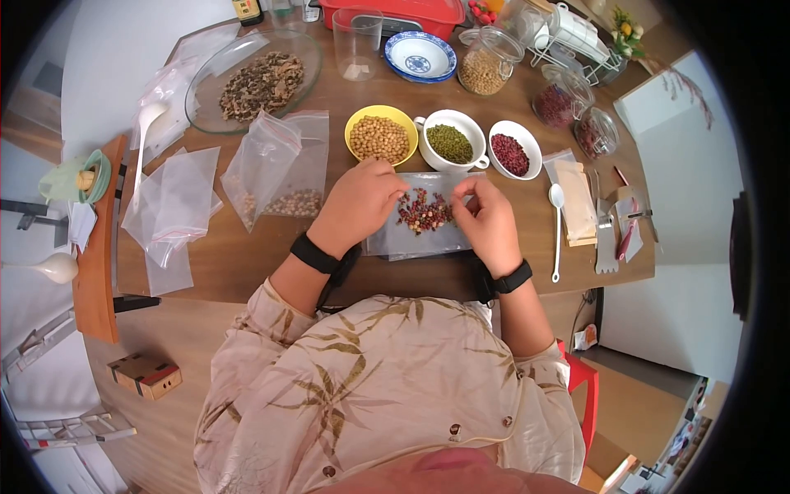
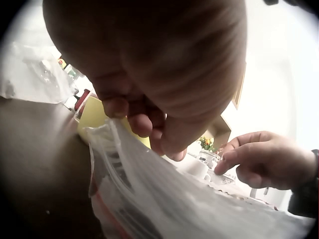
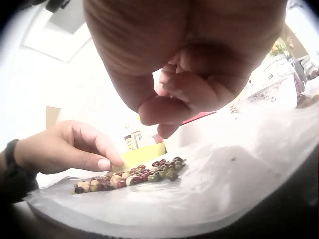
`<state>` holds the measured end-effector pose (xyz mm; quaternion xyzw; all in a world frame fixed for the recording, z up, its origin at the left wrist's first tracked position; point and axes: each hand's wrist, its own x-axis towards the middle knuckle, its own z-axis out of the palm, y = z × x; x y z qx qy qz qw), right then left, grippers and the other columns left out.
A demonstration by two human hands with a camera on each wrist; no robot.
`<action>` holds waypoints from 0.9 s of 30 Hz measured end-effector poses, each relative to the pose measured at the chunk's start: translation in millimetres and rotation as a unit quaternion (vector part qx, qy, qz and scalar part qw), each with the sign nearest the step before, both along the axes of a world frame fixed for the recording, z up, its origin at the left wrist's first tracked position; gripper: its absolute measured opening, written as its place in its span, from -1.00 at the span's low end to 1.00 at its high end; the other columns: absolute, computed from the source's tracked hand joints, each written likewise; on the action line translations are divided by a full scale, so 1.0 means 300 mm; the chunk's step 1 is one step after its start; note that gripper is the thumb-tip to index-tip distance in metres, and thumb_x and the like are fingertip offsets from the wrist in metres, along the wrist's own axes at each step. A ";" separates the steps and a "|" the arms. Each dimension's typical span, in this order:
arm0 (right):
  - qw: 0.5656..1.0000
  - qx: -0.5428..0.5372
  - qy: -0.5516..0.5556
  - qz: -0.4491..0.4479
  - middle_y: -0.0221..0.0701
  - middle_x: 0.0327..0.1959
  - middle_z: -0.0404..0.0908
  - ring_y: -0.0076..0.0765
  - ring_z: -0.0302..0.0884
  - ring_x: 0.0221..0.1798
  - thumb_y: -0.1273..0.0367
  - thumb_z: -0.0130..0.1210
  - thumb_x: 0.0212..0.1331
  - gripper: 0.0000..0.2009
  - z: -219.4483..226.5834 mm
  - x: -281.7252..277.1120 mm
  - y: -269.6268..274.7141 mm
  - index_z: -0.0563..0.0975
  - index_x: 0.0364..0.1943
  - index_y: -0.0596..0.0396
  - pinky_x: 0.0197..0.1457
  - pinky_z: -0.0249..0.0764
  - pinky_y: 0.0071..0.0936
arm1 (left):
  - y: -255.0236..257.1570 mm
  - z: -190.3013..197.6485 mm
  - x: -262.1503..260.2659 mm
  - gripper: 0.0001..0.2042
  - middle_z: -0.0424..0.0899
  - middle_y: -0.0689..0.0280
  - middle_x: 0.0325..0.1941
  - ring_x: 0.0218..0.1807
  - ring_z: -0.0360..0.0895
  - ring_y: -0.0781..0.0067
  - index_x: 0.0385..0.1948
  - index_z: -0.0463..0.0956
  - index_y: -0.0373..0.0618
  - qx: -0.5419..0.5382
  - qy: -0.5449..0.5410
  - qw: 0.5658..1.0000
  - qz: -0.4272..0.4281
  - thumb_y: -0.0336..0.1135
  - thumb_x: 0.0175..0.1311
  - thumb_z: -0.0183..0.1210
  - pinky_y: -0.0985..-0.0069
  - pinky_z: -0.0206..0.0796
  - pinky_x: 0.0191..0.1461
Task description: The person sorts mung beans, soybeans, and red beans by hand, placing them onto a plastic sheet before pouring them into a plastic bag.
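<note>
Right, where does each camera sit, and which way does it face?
Head: looks forward and down at brown wooden table; shows left hand, right hand, leaf-patterned shirt.
Left wrist: looks past left fingers across translucent plastic bag.
Right wrist: looks past right fingers toward multicoloured beans.
Wrist views share both hands, round yellow bowl.

Bottle [image 1: 247, 10]: top cut off by the head view's upper edge, label print too small to read
Red tray [image 1: 403, 11]: far side cut off by that edge
Yellow bowl [image 2: 92, 115]: mostly hidden behind left hand [image 2: 154, 59] and plastic bag [image 2: 159, 194] in the left wrist view
Right hand [image 1: 487, 218]: anything between its fingertips too small to tell
Flowers [image 3: 278, 49]: blurred in the right wrist view
</note>
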<state>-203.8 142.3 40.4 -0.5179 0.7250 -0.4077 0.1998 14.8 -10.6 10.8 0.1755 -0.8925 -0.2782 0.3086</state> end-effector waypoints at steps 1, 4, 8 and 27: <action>0.999 -0.018 0.036 0.020 -0.27 -0.15 0.76 -0.22 0.76 -0.26 0.48 0.34 0.34 -0.91 0.007 0.003 0.007 0.75 -0.13 0.11 -0.21 0.61 -0.27 | 0.004 -0.003 -0.002 -0.89 0.72 0.18 -0.16 0.00 0.66 -0.03 -0.16 0.80 -0.13 -0.006 -0.006 1.000 0.010 -0.46 0.34 0.37 0.11 0.54 0.11; 0.988 -0.030 0.126 0.083 -0.25 -0.14 0.75 -0.03 0.77 -0.19 0.49 0.34 0.32 -0.90 -0.004 -0.001 0.018 0.76 -0.13 0.09 -0.13 0.65 -0.16 | 0.017 0.000 -0.006 -0.91 0.71 0.17 -0.17 0.00 0.66 -0.05 -0.19 0.78 -0.13 -0.022 -0.010 0.999 0.022 -0.46 0.32 0.38 0.10 0.53 0.09; 0.981 -0.038 0.166 0.088 -0.25 -0.14 0.75 0.09 0.75 -0.12 0.48 0.34 0.31 -0.89 -0.013 0.001 0.010 0.78 -0.14 0.06 -0.06 0.67 -0.08 | 0.021 -0.001 -0.010 -0.91 0.71 0.17 -0.18 -0.03 0.65 -0.05 -0.20 0.75 -0.14 -0.030 -0.009 0.999 0.024 -0.46 0.31 0.38 0.09 0.53 0.06; 0.985 -0.028 0.167 0.033 -0.22 -0.20 0.76 0.03 0.73 -0.21 0.39 0.35 0.34 -0.93 -0.028 0.002 0.001 0.75 -0.20 0.07 -0.13 0.65 -0.09 | 0.016 0.002 -0.010 -0.85 0.77 0.26 0.03 -0.08 0.71 0.51 0.09 0.58 -0.15 0.607 0.137 0.774 -0.118 -0.36 0.73 0.07 0.50 0.56 0.00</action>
